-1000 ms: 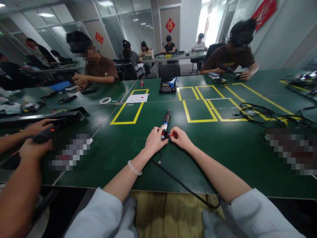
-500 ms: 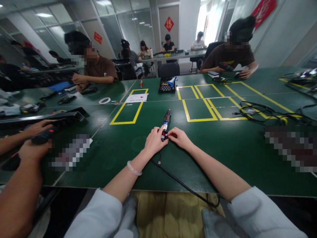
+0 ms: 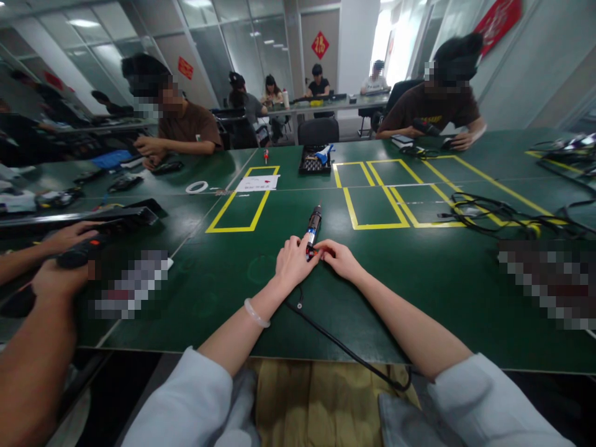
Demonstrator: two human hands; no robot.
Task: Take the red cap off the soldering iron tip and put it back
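While both hands meet at the middle of the green table (image 3: 419, 279), the left hand (image 3: 291, 264) has its fingers curled shut round the near end of the pen-shaped tool (image 3: 314, 222). The right hand (image 3: 342, 261) is in from the other side, fingertips pinched tight on a small red part (image 3: 316, 252) at that same end. The tool lies along the table, its tip pointing away, in the gap between the yellow taped rectangle (image 3: 239, 211) and the taped boxes on the right. A black cable (image 3: 344, 351) trails from under the left hand back over the near table edge. There's a pale bracelet (image 3: 256, 312) on the left wrist. Farther off sit a sheet of paper (image 3: 257, 183) and a black tray (image 3: 315, 160). At far left, a co-worker's hands (image 3: 69, 236) grip a dark device. A tangle of cables (image 3: 493, 214) sprawls on the right.
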